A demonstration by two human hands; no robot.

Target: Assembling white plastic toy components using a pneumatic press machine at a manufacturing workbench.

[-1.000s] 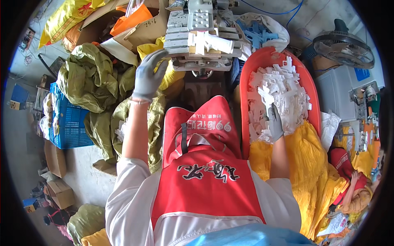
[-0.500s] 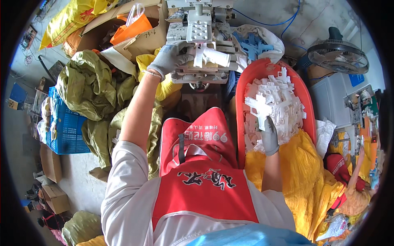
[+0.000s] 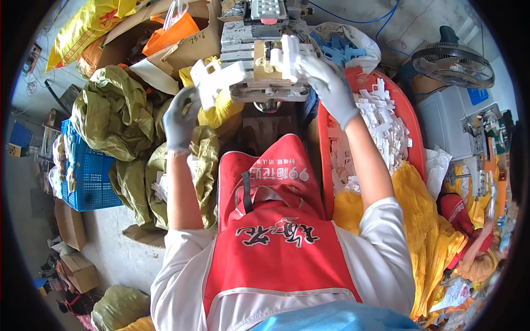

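Note:
In my left hand (image 3: 181, 118), in a grey glove, is a white plastic toy gun (image 3: 218, 81), held by one end and clear of the machine, over the open olive sack. My right hand (image 3: 333, 91), gloved too, grips another white toy gun (image 3: 289, 59) at the tan block (image 3: 264, 60) on the front of the grey metal machine (image 3: 237, 41). Whether that toy gun touches the block I cannot tell. Its far end lies partly behind my fingers. Above it hangs the machine's head, a plate with holes (image 3: 269, 8).
To the right, a red tub (image 3: 418, 138) holds many white toy guns (image 3: 381, 118). Yellow sheeting (image 3: 411, 220) covers its near end. On the left are an olive sack (image 3: 113, 110), a blue crate (image 3: 91, 179) and a cardboard box (image 3: 121, 36). A fan (image 3: 454, 63) stands at the far right; another person (image 3: 475, 256) sits beyond.
My left hand has drawn back left from the machine with a toy gun. My right hand has carried another from above the tub up to the block. The machine's head has shifted up, away from the block.

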